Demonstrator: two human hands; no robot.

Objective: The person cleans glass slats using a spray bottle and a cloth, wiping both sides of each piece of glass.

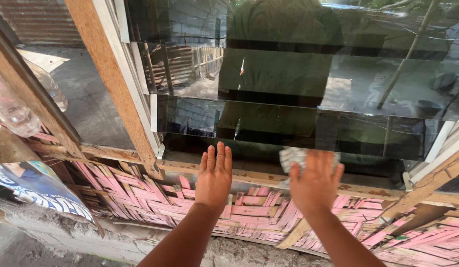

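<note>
My left hand (214, 179) is flat and open, fingers straight and close together, its grip holding nothing; it lies against the wooden sill (249, 176) just below the lowest glass slat (289, 129) of the louvre window. My right hand (316, 185) is beside it, also at the foot of that lowest slat, with a pale crumpled cloth (294, 157) pressed under my fingers; only the cloth's top edge shows above my fingertips, against the bottom of the glass. My right grip is spread over the cloth rather than curled tight around it. The dark slats above the lowest one reflect a person in a green top. Below the sill runs a wall of woven pink strips (249, 210). Left of the lowest slat stands the window's wooden post (111, 79), and further left a clear plastic bottle (12, 113) hangs by a slanted beam.
</note>
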